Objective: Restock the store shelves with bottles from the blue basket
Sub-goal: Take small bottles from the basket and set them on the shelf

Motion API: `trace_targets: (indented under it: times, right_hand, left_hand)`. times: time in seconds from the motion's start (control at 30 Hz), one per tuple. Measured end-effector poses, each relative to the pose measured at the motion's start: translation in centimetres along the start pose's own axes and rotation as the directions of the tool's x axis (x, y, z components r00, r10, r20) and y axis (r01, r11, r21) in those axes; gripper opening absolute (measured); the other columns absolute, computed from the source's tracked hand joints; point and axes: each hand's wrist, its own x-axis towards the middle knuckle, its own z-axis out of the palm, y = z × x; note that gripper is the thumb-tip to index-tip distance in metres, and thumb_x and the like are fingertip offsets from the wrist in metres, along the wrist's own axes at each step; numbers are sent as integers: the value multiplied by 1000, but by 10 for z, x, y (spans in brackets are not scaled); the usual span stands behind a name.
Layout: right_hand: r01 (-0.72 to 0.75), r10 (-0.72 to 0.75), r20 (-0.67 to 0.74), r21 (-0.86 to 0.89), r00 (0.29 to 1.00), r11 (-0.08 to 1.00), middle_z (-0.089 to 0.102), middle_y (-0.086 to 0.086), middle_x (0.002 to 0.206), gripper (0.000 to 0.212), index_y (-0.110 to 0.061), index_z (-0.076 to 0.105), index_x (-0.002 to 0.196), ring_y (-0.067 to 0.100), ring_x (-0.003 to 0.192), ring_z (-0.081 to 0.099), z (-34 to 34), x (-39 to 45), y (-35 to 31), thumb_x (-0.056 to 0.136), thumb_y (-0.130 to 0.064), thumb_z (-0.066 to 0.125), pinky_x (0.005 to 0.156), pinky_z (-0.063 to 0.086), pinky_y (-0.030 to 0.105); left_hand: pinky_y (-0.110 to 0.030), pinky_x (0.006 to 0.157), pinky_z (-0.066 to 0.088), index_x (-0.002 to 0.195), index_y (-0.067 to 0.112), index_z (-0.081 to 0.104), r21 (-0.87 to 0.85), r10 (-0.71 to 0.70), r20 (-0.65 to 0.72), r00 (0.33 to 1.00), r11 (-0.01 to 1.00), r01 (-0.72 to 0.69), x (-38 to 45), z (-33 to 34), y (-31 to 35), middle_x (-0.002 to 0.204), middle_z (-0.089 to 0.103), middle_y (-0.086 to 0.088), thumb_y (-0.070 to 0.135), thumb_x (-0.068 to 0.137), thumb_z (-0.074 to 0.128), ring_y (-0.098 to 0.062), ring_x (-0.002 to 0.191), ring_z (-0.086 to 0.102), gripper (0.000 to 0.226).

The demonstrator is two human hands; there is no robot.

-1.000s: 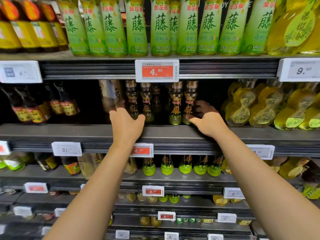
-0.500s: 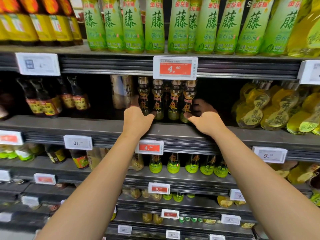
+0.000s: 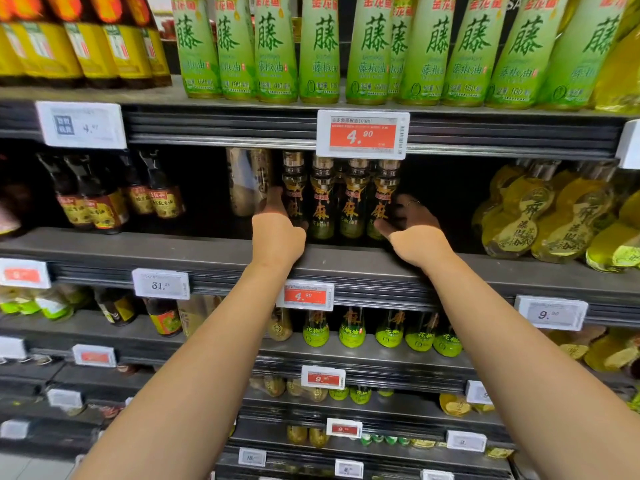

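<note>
Four small dark bottles stood upright in a tight row on the middle shelf, set back from its front edge and directly under the red price tag. The left hand lay against the left end of the row, its fingers reaching behind or around the leftmost bottle; whether they curled round it could not be told. The right hand flanked the right end, thumb near the base of the rightmost bottle and fingers loosely curved beside it, a ring showing on one; a firm grip was not evident. Held so, one at each end, the hands bracketed the row, probably to square it up and keep the bottles together and facing forward.

A pale carton or bottle stood just left of the row, deeper in the shelf. Farther left were dark sauce bottles; well to the right, yellow gourd-shaped bottles. Green-labelled bottles filled the shelf above, and green-based bottles the one below. The blue basket was not in view, so the remaining stock could not be judged.
</note>
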Motion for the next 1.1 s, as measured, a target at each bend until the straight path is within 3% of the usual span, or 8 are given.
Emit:
trace_targets:
  times: [0.43, 0.53, 0.6, 0.73, 0.8, 0.87, 0.97, 1.1]
  right_hand:
    - [5, -5, 15, 33, 1000, 999, 54, 1, 149, 75, -24, 36, 154, 25, 134, 53, 0, -4, 3, 91, -38, 74, 115, 41, 45]
    - [28, -26, -23, 98, 999, 995, 63, 0, 136, 63, -21, 48, 145, 22, 122, 62, -8, -19, 7, 90, -35, 76, 108, 48, 44]
    - [47, -40, -77, 90, 996, 995, 66, -2, 126, 52, -22, 55, 135, 19, 111, 65, -18, -34, 15, 89, -33, 77, 103, 52, 42]
    - [48, -36, -196, 58, 980, 997, 66, -7, 113, 32, -26, 63, 118, 11, 97, 66, -47, -74, 38, 89, -27, 75, 96, 55, 34]
    - [37, -29, -274, 22, 961, 999, 68, -6, 109, 28, -25, 64, 114, 12, 92, 67, -66, -97, 52, 88, -22, 74, 95, 55, 32]
    - [3, 2, -341, 12, 940, 1000, 70, -7, 100, 25, -25, 65, 111, 7, 85, 68, -87, -123, 70, 88, -20, 73, 93, 55, 30]
    - [-30, 30, -421, 5, 906, 1000, 69, -10, 95, 20, -27, 66, 107, 1, 82, 66, -117, -163, 100, 88, -21, 72, 89, 55, 27]
    - [-94, 86, -478, 6, 874, 996, 70, -10, 104, 20, -30, 65, 105, 7, 95, 67, -145, -212, 149, 87, -27, 72, 90, 55, 30]
  left_hand:
    - [-29, 95, 47, 146, 14, 44, -93, -5, 39, 999, 996, 8, 4, 1, -4, 132, 62, -14, 18, 85, 80, -32, 121, 59, 70]
    - [-37, 86, 54, 110, -1, 63, 7, 29, -4, 1000, 1000, -29, -6, -4, -2, 87, 67, -11, 30, 87, 77, -33, 97, 65, 41]
    - [-41, 76, 53, 85, -3, 61, -1, 50, -94, 994, 999, -50, -15, -8, -5, 78, 62, -16, 30, 87, 73, -36, 87, 62, 35]
    - [-29, 83, 50, 100, 9, 64, -169, 127, -133, 983, 974, -149, -32, -11, -9, 97, 68, -10, 27, 87, 67, -27, 88, 62, 23]
    - [-2, 75, 40, 98, 16, 66, -206, 214, -108, 971, 950, -233, -38, -11, -7, 91, 67, 1, 24, 87, 66, -9, 76, 59, 14]
    - [9, 70, 30, 100, 12, 69, -167, 313, -93, 945, 931, -325, -42, -12, -6, 87, 62, 5, 21, 86, 65, 7, 67, 51, 17]
    - [9, 73, 30, 100, 15, 69, -161, 380, -58, 923, 909, -384, -47, -9, 1, 84, 62, 7, 23, 85, 62, 29, 67, 48, 19]
    - [-5, 83, 45, 98, 38, 61, -325, 496, 36, 867, 827, -459, -76, 9, 30, 86, 65, 20, 24, 84, 65, 15, 81, 60, 21]
